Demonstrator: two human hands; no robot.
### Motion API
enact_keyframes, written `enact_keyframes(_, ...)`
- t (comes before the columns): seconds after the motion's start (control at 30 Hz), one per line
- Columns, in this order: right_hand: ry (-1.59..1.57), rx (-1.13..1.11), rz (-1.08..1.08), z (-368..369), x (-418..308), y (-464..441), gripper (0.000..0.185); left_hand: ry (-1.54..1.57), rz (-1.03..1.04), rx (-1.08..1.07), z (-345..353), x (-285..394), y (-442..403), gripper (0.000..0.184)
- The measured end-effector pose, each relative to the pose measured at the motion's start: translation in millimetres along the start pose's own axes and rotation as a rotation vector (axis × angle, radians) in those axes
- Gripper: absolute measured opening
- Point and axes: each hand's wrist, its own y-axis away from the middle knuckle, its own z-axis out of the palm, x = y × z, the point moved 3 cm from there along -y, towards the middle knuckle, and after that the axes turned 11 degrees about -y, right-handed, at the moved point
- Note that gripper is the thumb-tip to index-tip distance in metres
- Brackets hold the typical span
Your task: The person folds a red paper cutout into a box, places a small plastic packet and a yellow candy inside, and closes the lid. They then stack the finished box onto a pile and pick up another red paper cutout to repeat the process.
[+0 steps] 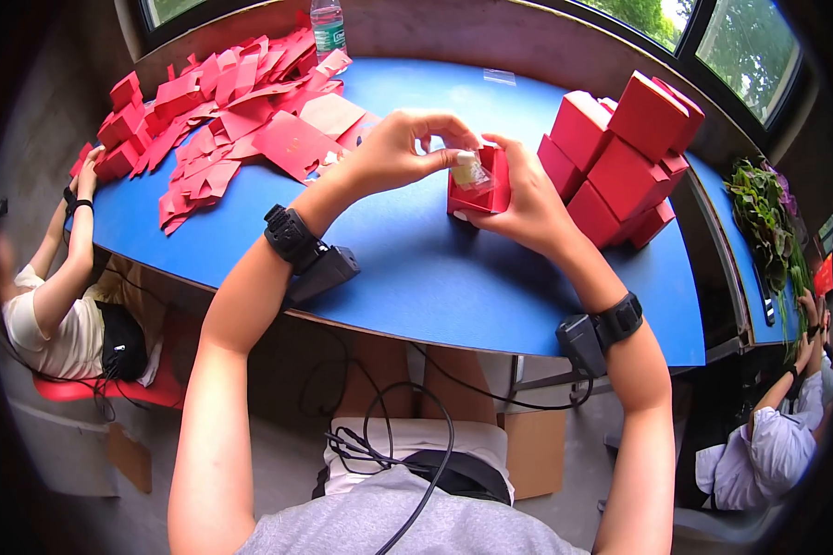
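Observation:
An open red box (495, 196) is held above the blue table by my right hand (537, 208), whose fingers wrap around its side. My left hand (403, 153) is closed in a pinch on a small clear plastic packet (475, 176) with something pale in it. The packet sits at the box's open top, partly inside. What is deeper in the box is hidden. To the right of my right hand stands a stack of closed red boxes (615, 176).
A heap of flat and folded red cartons (241, 111) covers the table's (389, 287) left back. Behind it stands a water bottle (329, 30). A person's hand (88, 168) touches the heap's left end. Another person (768, 435) handles leafy plants (764, 217) at right. Black cables (449, 425) hang below me.

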Motion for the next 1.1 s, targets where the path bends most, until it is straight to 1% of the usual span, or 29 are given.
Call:
enact_keyframes(0.03,0.011,0.011,-0.018,0.5,0.9,-0.1,0.078,-0.209,0.09,0.008,-0.4,4.9,-0.1,0.023)
enact_keyframes(0.07,0.022,0.022,-0.036,1.0,1.0,-0.3,0.079,-0.208,0.089,0.006,1.4,1.5,0.0,0.023)
enact_keyframes(0.13,0.021,0.026,-0.056,2.1,-0.3,-1.2,0.079,-0.275,0.148,0.093,3.1,-1.8,-0.6,0.015)
enact_keyframes(0.17,0.021,0.028,-0.077,2.5,-1.6,-1.5,0.079,-0.274,0.148,0.093,3.8,-3.6,1.1,0.015)
enact_keyframes(0.23,0.032,0.03,-0.101,3.8,-4.0,-2.1,0.078,-0.506,0.035,0.068,3.7,0.0,2.7,0.012)
enact_keyframes(0.27,0.04,0.031,-0.127,4.3,-5.4,-1.9,0.077,-0.504,0.038,0.067,5.0,-1.2,1.5,0.012)
enact_keyframes(0.37,0.03,0.033,-0.107,4.5,-4.5,-1.6,0.075,-0.474,0.009,0.123,8.3,-5.8,0.7,0.01)
enact_keyframes(0.43,0.013,0.034,-0.096,5.2,-2.9,-1.8,0.074,-0.569,0.01,0.206,10.5,-5.1,-0.4,0.01)
enact_keyframes(0.47,-0.013,0.033,-0.076,5.2,-1.3,-2.0,0.073,-0.568,0.008,0.205,11.5,-5.7,-0.2,0.01)
enact_keyframes(0.53,-0.039,0.034,-0.054,4.7,-0.2,-2.0,0.073,-0.637,-0.039,0.238,12.2,-7.8,-0.6,0.021)
enact_keyframes(0.57,-0.048,0.03,-0.054,4.4,-1.0,-2.1,0.073,-0.636,-0.038,0.238,13.6,-10.5,-0.6,0.021)
enact_keyframes(0.63,-0.056,0.026,-0.055,3.2,-2.5,-2.2,0.072,-0.65,-0.078,0.365,9.6,-15.0,1.0,0.037)
enact_keyframes(0.67,-0.067,0.01,-0.057,3.0,-3.5,-2.2,0.072,-0.651,-0.079,0.366,7.0,-17.2,1.6,0.037)
enact_keyframes(0.73,-0.083,-0.011,-0.061,2.9,-4.8,-1.8,0.073,-0.346,-0.296,0.137,3.1,-24.5,3.0,0.049)
enact_keyframes(0.77,-0.062,-0.034,-0.065,1.6,-4.4,-2.0,0.073,-0.158,-0.358,0.084,1.7,-32.7,4.2,0.047)
enact_keyframes(0.8,-0.04,-0.056,-0.07,0.0,-3.9,-2.5,0.073,-0.158,-0.359,0.084,0.1,-31.1,4.4,0.047)
enact_keyframes(0.87,-0.031,-0.08,-0.047,-3.2,-2.4,-3.3,0.074,0.107,-0.451,-0.026,2.0,-29.3,4.4,0.052)
enact_keyframes(0.9,-0.022,-0.104,-0.023,-4.4,-1.5,-3.7,0.074,0.114,-0.471,-0.084,4.4,-30.4,4.1,0.056)
enact_keyframes(0.93,-0.02,-0.104,-0.024,-5.1,0.1,-4.2,0.074,0.114,-0.469,-0.083,7.2,-29.8,4.2,0.056)
enact_keyframes(1.0,-0.085,-0.107,-0.051,-4.8,5.2,-5.3,0.08,0.254,-0.453,-0.028,13.2,-26.8,3.2,0.057)
enact_keyframes(1.03,-0.083,-0.105,-0.051,-5.5,7.1,-5.7,0.08,0.274,-0.439,0.017,13.9,-32.2,3.6,0.056)
enact_keyframes(1.1,-0.149,-0.127,0.106,-5.5,15.8,-5.6,0.086,0.307,-0.419,0.024,11.7,-33.2,2.5,0.054)
